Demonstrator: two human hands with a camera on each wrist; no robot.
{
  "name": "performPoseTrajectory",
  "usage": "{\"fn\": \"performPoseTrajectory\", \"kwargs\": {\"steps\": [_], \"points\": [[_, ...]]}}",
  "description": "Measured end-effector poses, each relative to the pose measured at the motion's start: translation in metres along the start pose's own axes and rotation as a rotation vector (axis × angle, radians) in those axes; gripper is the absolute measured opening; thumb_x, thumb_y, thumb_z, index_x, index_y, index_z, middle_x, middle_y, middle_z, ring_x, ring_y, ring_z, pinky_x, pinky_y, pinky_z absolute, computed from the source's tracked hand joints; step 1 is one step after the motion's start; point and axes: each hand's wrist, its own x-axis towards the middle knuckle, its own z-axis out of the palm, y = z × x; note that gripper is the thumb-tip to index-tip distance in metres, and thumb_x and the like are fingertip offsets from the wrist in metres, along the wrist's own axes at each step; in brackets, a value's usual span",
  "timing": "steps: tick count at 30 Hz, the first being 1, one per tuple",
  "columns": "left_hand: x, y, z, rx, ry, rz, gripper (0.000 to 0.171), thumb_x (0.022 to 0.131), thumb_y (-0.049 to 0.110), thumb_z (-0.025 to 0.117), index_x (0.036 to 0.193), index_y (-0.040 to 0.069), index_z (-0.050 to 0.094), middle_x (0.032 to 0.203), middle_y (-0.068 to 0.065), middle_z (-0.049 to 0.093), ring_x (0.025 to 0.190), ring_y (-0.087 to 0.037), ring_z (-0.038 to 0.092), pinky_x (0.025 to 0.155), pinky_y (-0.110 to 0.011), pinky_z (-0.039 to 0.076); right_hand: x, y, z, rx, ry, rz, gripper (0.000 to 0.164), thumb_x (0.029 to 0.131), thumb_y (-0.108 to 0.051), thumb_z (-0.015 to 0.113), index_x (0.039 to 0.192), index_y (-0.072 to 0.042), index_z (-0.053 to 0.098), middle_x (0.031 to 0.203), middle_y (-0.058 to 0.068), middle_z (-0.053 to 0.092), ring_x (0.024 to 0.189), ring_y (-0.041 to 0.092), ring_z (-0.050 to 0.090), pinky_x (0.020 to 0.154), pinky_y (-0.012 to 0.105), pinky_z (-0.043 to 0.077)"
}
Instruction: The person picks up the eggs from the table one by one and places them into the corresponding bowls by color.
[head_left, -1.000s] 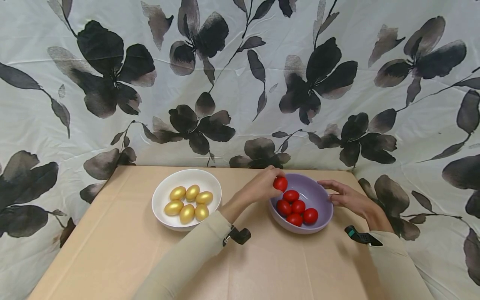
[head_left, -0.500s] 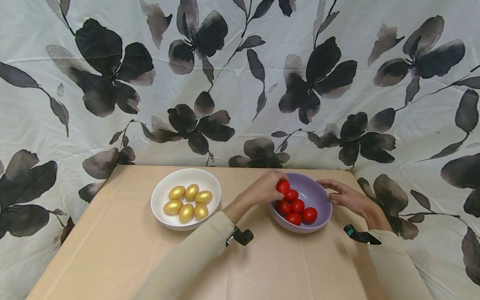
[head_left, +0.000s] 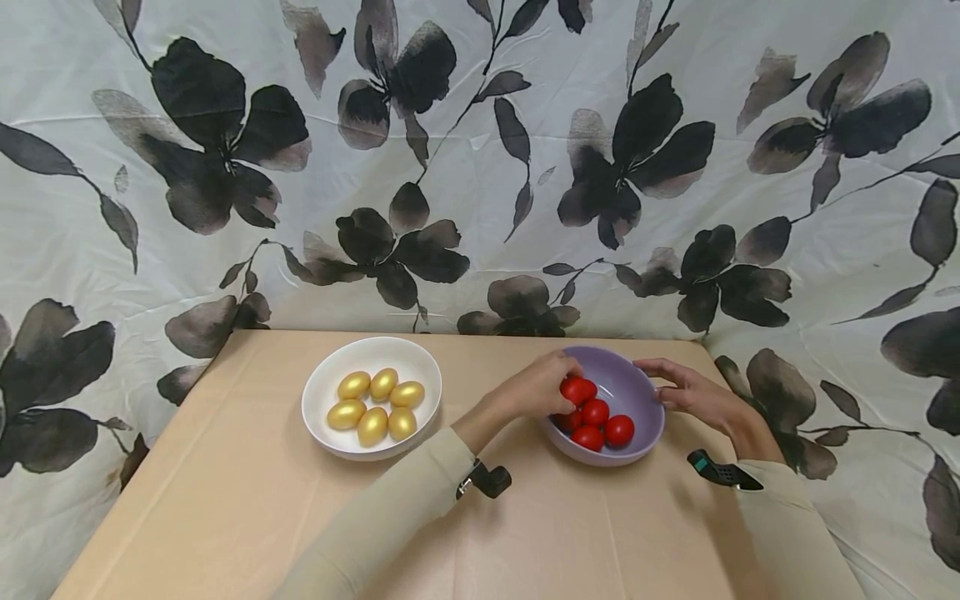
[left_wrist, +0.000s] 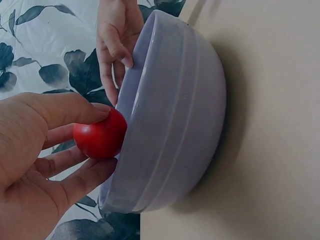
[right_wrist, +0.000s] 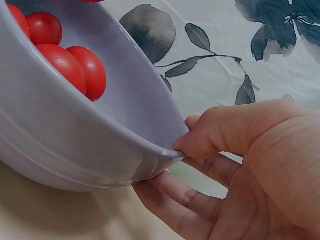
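My left hand (head_left: 531, 388) pinches a red egg (left_wrist: 100, 136) between thumb and fingers, at the left rim of the purple bowl (head_left: 639, 408). Several more red eggs (head_left: 619, 431) lie together inside that bowl, and the hand partly hides some of them. On the bowl's right side, my right hand (head_left: 697, 398) grips the rim; in the right wrist view its thumb (right_wrist: 197, 140) lies over the edge with fingers against the outer wall.
To the left, a white bowl (head_left: 317, 402) holds several gold eggs (head_left: 372, 427). Both bowls stand near the back of a table with a beige cover (head_left: 525, 533). Behind it hangs a white cloth (head_left: 517, 242) printed with dark flowers.
My left hand has moved right and slightly down with the red egg, closer to the eggs in the purple bowl. My right hand stays at the rim.
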Motion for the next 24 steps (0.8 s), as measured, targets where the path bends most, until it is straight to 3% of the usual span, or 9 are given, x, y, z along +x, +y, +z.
{"fn": "performPoseTrajectory", "kwargs": {"steps": [17,24], "points": [[-0.0025,0.0013,0.0065,0.017,-0.095,0.034,0.044,0.085,0.011,0.080,0.127,0.007,0.068,0.120,-0.004,0.062,0.108,-0.015,0.057,0.085,-0.014,0.053,-0.0001,0.0024,-0.0004,-0.001,-0.004,-0.003,0.060,0.095,-0.003,0.057,0.152,-0.014,0.043,0.157,0.021,0.036,0.138,0.050,0.040,0.102,0.056,0.051],[-0.0049,-0.0017,0.0045,-0.017,-0.103,0.043,0.043,0.086,0.007,0.077,0.128,0.004,0.067,0.123,-0.009,0.063,0.111,-0.023,0.060,0.082,-0.013,0.052,0.0000,0.0031,-0.0004,0.008,-0.006,-0.003,0.061,0.094,-0.003,0.057,0.153,-0.014,0.042,0.158,0.022,0.035,0.139,0.051,0.039,0.102,0.057,0.051]]}}
